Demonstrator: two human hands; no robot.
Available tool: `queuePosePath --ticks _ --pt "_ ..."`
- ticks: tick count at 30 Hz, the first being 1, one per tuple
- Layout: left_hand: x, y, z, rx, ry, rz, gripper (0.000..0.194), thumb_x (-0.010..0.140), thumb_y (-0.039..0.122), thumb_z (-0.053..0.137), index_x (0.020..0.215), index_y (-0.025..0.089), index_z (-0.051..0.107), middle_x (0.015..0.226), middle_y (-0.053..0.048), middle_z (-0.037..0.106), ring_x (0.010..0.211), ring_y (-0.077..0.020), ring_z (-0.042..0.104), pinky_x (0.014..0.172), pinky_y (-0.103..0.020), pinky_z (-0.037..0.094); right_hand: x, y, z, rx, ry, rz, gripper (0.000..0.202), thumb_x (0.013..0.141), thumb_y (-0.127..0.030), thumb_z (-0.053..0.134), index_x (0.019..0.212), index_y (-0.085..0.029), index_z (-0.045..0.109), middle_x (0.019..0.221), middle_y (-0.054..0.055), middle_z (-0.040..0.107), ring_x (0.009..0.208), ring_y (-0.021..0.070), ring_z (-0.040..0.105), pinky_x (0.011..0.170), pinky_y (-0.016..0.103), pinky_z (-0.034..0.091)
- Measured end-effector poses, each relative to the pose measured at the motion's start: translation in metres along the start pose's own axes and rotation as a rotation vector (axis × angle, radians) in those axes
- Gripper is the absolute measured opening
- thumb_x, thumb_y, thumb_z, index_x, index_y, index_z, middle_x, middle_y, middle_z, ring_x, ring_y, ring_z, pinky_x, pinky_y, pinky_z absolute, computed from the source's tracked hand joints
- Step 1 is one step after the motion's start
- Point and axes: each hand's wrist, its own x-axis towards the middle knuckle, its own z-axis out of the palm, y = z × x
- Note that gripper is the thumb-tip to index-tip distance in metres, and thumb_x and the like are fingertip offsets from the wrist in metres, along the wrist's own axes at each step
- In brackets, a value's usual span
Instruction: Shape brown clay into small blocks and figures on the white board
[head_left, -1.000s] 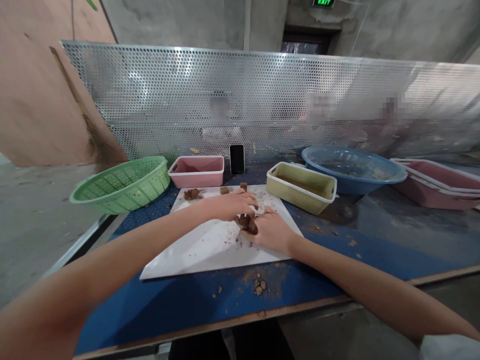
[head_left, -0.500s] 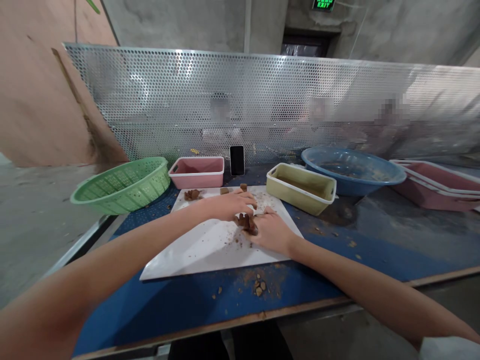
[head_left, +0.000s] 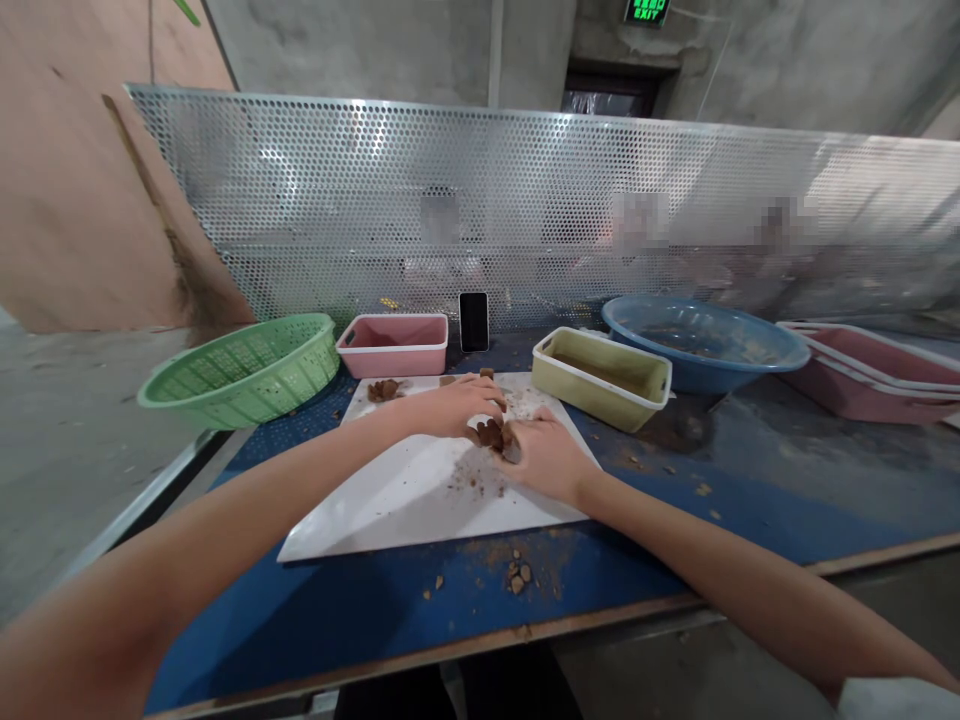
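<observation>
Over the middle of a white board [head_left: 360, 510], a dark reddish-brown jagged lump [head_left: 491, 435] is held between my two hands. My left hand [head_left: 459, 405] curls over its far left side, fingers bent down onto it. From the right, my right hand [head_left: 551, 458] grips the lump with thumb and fingers around its edge. The fingers partly cover the lump, so its full shape is hidden. Brown crumbs [head_left: 476, 485] are scattered on the board beneath it. At the board's back left lies another brown lump [head_left: 384, 390], and a small brown block [head_left: 487, 373] sits at its back edge.
Behind the board stand a pink basket [head_left: 394, 358], a phone [head_left: 473, 322] and a yellow-green basket [head_left: 600, 390]. A green colander [head_left: 247, 385] is at left; a blue basin [head_left: 705, 365] and pink baskets [head_left: 862, 385] are at right. Stone chips [head_left: 519, 577] lie near the front edge.
The lump has risen slightly and turned between my hands. My left fingers have bent further in around it, and more crumbs show on the board below.
</observation>
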Motion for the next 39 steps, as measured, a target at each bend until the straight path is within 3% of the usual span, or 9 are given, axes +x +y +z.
queuePosePath --ticks 4,8,11,14,18,21,26,32,39 --pt "-0.010 -0.003 0.003 -0.067 0.114 -0.091 0.034 0.076 0.029 0.088 0.108 0.026 0.076 0.124 -0.008 0.074 0.125 -0.0302 0.058 0.107 -0.043 0.039 0.005 0.007 -0.004 0.005 0.120 -0.024 0.024 0.099 -0.041 0.058 0.092 -0.019 0.064 0.096 0.007 0.079 0.089 0.0239 0.070 0.098 0.041 0.034" --pt "-0.028 0.006 0.014 -0.154 0.346 -0.258 0.028 0.078 0.040 0.086 0.098 0.022 0.076 0.111 -0.007 0.076 0.108 -0.0272 0.065 0.100 -0.042 0.044 0.019 0.011 -0.010 0.033 0.208 -0.097 0.026 0.106 -0.039 0.050 0.096 -0.019 0.062 0.098 0.008 0.076 0.091 0.0228 0.066 0.095 0.039 0.033" --pt "-0.043 0.022 0.027 -0.218 0.504 -0.408 0.025 0.079 0.038 0.085 0.094 0.021 0.075 0.099 -0.006 0.077 0.099 -0.0257 0.068 0.095 -0.041 0.048 0.036 0.010 -0.011 0.108 0.168 -0.131 0.028 0.108 -0.042 0.048 0.101 -0.018 0.063 0.096 0.006 0.074 0.087 0.0212 0.063 0.092 0.038 0.034" --pt "-0.057 0.037 0.041 -0.261 0.599 -0.603 0.026 0.077 0.038 0.085 0.094 0.020 0.076 0.102 -0.007 0.078 0.097 -0.0275 0.069 0.095 -0.043 0.050 0.052 0.005 -0.004 0.184 0.082 -0.148 0.029 0.108 -0.044 0.051 0.104 -0.018 0.064 0.090 0.004 0.071 0.083 0.0201 0.061 0.090 0.036 0.036" --pt "-0.074 0.048 0.054 -0.261 0.602 -0.756 0.032 0.076 0.045 0.086 0.095 0.021 0.078 0.107 -0.009 0.078 0.102 -0.0319 0.069 0.101 -0.050 0.049 0.061 -0.005 0.014 0.254 0.046 -0.144 0.033 0.106 -0.048 0.055 0.100 -0.019 0.068 0.086 0.004 0.069 0.082 0.0203 0.060 0.086 0.035 0.039" --pt "-0.082 0.048 0.061 -0.246 0.556 -0.782 0.037 0.073 0.052 0.087 0.091 0.021 0.078 0.100 -0.009 0.077 0.097 -0.0315 0.069 0.101 -0.051 0.049 0.057 -0.010 0.027 0.317 0.034 -0.139 0.031 0.104 -0.047 0.058 0.103 -0.019 0.070 0.091 0.005 0.072 0.090 0.0217 0.062 0.091 0.036 0.040" --pt "-0.086 0.046 0.066 -0.214 0.578 -0.791 0.042 0.065 0.052 0.092 0.090 0.022 0.078 0.099 -0.009 0.079 0.100 -0.0338 0.069 0.098 -0.049 0.052 0.049 -0.009 0.037 0.402 0.062 -0.119 0.028 0.102 -0.046 0.061 0.110 -0.020 0.070 0.111 0.008 0.075 0.108 0.0247 0.063 0.099 0.038 0.040" --pt "-0.087 0.053 0.062 -0.368 0.640 -0.820 0.048 0.075 0.046 0.086 0.116 0.023 0.074 0.110 -0.007 0.080 0.101 -0.0289 0.072 0.091 -0.042 0.056 0.049 -0.010 0.037 0.395 0.068 -0.144 0.027 0.104 -0.045 0.059 0.107 -0.020 0.070 0.112 0.008 0.075 0.107 0.0248 0.062 0.103 0.040 0.035" --pt "-0.085 0.055 0.059 -0.377 0.667 -0.820 0.040 0.074 0.035 0.087 0.110 0.023 0.075 0.104 -0.004 0.080 0.096 -0.0244 0.074 0.088 -0.036 0.057 0.055 -0.013 0.042 0.353 0.119 -0.175 0.024 0.099 -0.043 0.067 0.107 -0.021 0.071 0.089 0.004 0.070 0.084 0.0208 0.059 0.090 0.038 0.036"
